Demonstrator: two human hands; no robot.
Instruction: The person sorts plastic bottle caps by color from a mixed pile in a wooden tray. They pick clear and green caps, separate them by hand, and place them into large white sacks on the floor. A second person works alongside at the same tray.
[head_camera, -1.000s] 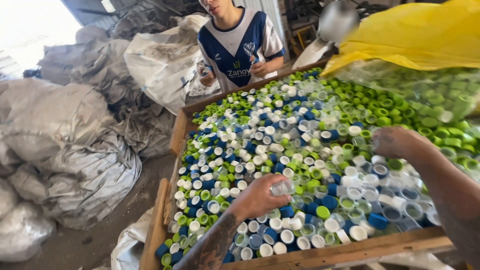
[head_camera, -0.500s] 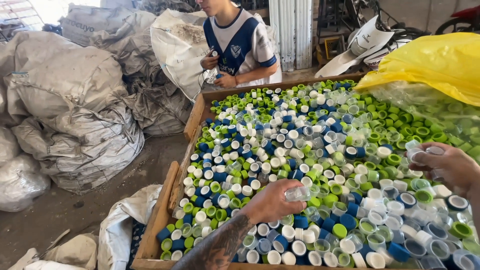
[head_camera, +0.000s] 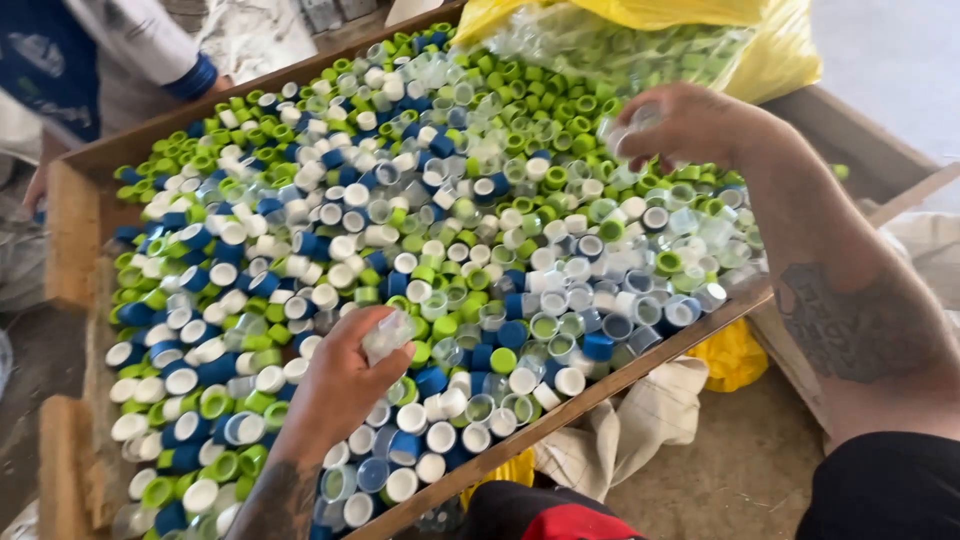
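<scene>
Head view: wooden tray (head_camera: 70, 235) heaped with round plastic caps (head_camera: 420, 260), green, blue, white, clear. Left hand (head_camera: 345, 385) at 7 o'clock, fingers curled round clear caps (head_camera: 388, 333). Right hand (head_camera: 685, 125) at 2 o'clock, fingers closed on clear caps, blurred, count unclear. Yellow bag (head_camera: 640, 30) at 1 o'clock, crinkled, cut off. Coworker's sleeve (head_camera: 150, 45) at 11 o'clock.
</scene>
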